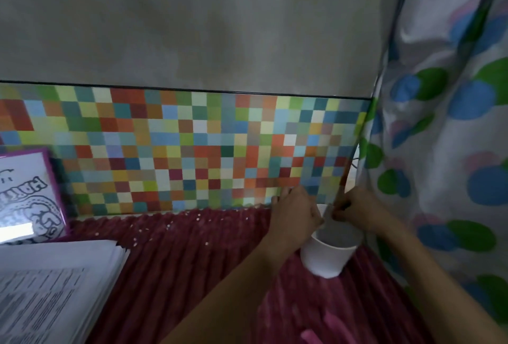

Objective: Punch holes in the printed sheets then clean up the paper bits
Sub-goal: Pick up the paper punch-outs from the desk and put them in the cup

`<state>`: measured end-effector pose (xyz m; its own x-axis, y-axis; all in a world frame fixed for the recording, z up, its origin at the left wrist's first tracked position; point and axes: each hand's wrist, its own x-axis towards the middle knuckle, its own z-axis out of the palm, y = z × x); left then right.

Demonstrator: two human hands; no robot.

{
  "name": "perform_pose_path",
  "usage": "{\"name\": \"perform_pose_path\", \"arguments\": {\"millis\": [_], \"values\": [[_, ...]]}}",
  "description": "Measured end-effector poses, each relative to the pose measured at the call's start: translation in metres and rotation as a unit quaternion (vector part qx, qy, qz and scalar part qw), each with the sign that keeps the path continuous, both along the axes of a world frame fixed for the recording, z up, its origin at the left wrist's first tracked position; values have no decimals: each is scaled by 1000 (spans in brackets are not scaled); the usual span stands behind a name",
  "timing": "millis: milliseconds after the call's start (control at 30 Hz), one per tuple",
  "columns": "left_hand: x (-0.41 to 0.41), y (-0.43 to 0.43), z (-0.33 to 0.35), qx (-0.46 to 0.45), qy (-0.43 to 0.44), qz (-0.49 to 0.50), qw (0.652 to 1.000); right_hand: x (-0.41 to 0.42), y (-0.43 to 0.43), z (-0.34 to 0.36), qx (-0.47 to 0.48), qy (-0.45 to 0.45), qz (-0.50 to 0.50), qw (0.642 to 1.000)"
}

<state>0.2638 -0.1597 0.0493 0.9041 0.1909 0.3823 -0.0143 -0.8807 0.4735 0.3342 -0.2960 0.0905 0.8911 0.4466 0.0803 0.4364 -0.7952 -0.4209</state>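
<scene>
- Spillage is the chief worry: your right hand (357, 210) hangs just over the far rim of the white cup (324, 257), fingers curled in and pinching a small grey piece (328, 214) (too blurred to name). If you tilt it off the cup's mouth, whatever it carries would likely land on the maroon cloth (192, 275) beside the cup, not inside it.
- Your left hand (295, 214) sits just left of the cup's rim, thumb turned toward the grey piece. I cannot tell whether it grips that piece or only steadies it, so do not count on it to catch a slip.
- Tipping is possible too. The cup looks light, stands on soft ribbed cloth, and has the spotted curtain (439, 151) close on its right. A nudge from either wrist could roll it over.
- Paper bits (154, 227) lie scattered on the cloth well left of the cup, so the clean-up looks unfinished. Sweeping them across the ribs may push them into the grooves.
- Printed sheets (55, 288) are stacked far left of the cup and nearer to you. A careless forearm on its way there could ruffle the stack's edge.
</scene>
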Motion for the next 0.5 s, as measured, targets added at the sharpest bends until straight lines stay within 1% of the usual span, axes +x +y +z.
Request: {"name": "perform_pose_path", "arguments": {"millis": [100, 233, 267, 367, 433, 500], "values": [[0, 0, 0, -37, -7, -2, 999, -3, -3, -1, 25, -3, -25, 999], [0, -1, -2, -60, -10, -32, 998, -4, -4, -2, -1, -12, -15, 1000], [0, -1, -3, -58, -7, -42, 997, -5, -3, -2, -3, -21, -17, 1000], [-3, 0, -3, -12, 18, -82, 996, -11, 2, -1, -8, -45, -17, 999], [-8, 7, -5, -7, -4, -99, 995, -17, 7, 0, -19, -71, -23, 997], [-20, 21, -9, -40, -57, -82, 994, -26, 14, 2, 6, -143, -35, 989]]}}
